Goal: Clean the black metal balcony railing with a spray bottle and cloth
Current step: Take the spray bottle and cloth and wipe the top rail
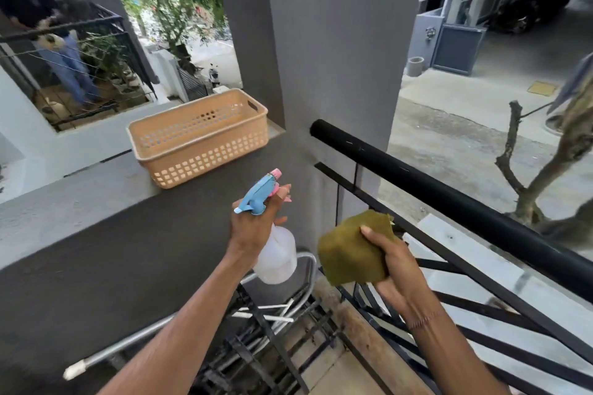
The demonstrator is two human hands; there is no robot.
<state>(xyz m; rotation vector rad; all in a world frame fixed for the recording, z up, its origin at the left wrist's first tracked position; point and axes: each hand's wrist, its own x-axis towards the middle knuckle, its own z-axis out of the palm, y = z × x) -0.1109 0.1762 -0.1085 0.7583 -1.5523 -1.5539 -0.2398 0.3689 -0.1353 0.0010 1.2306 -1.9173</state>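
L hand [253,228] grips neck of spray bottle [276,250]: translucent white plastic body, blue trigger head, pink nozzle tip; fingers curled round, held upright, nozzle pointing toward the pillar. R hand [394,266] clutches olive-green cloth [353,250], folded into blocky wad, fuzzy matte texture, just inside the railing [449,202]. Railing: smooth round black metal top tube running from grey pillar [333,42], flat black bars below. Peach perforated plastic basket [199,138], rectangular, sits on rough grey ledge [80,202] to the left.
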